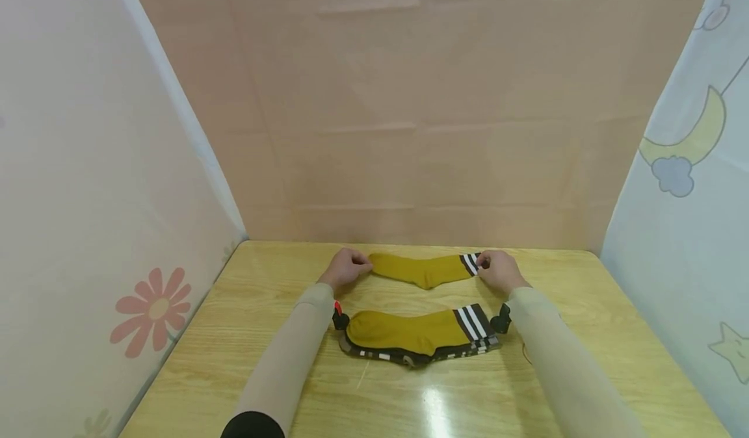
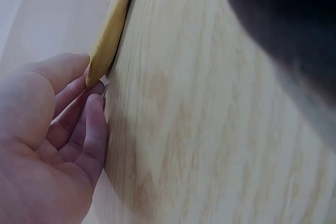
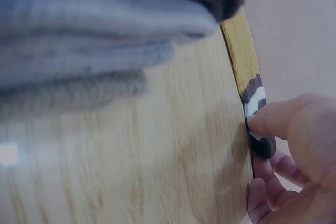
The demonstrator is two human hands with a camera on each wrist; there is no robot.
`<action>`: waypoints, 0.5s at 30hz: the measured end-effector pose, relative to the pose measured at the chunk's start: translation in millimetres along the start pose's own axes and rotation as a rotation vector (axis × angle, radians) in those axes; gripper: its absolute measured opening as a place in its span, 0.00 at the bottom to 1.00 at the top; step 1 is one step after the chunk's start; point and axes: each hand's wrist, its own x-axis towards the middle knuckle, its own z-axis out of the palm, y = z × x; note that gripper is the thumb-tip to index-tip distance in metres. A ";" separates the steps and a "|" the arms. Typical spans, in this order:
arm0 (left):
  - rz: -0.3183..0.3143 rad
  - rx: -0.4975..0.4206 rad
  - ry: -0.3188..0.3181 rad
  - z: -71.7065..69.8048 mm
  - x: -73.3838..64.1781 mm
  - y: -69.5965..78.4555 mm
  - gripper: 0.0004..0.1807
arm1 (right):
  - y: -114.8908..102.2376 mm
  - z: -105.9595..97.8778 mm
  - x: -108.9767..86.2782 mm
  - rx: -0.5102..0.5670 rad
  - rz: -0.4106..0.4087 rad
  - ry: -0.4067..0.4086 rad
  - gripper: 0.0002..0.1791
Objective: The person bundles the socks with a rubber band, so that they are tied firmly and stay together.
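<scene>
A mustard sock [image 1: 418, 270] with a dark cuff and white stripes lies stretched sideways near the table's far edge. At its toe end, my left hand [image 1: 346, 268] pinches the fabric between thumb and fingers; the left wrist view shows the yellow toe [image 2: 100, 66] in that grip. My right hand [image 1: 499, 271] pinches the striped cuff [image 3: 256, 103] at the other end. Nearer me, between my forearms, a stack of socks has another mustard sock [image 1: 404, 331] on top, its striped cuff to the right. Patterned dark socks [image 1: 409, 360] show from underneath.
The light wooden table [image 1: 374, 399] ends at a tan backdrop [image 1: 409, 132]. Pale patterned cloth walls stand on the left [image 1: 117, 165] and right [image 1: 684, 243]. In the right wrist view, layered sock cuffs [image 3: 94, 35] loom close to the camera.
</scene>
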 end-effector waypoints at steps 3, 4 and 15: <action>0.006 -0.012 -0.009 0.3 -1.1 -1.4 0.06 | 0.5 1.0 -0.1 0.009 0.013 -0.004 0.10; 0.008 -0.015 -0.011 0.4 -1.1 -1.9 0.06 | 0.5 1.3 -0.1 0.012 0.017 -0.005 0.10; 0.010 -0.022 -0.007 -1.8 -1.2 -0.4 0.06 | -6.8 0.3 2.6 0.025 0.012 0.001 0.13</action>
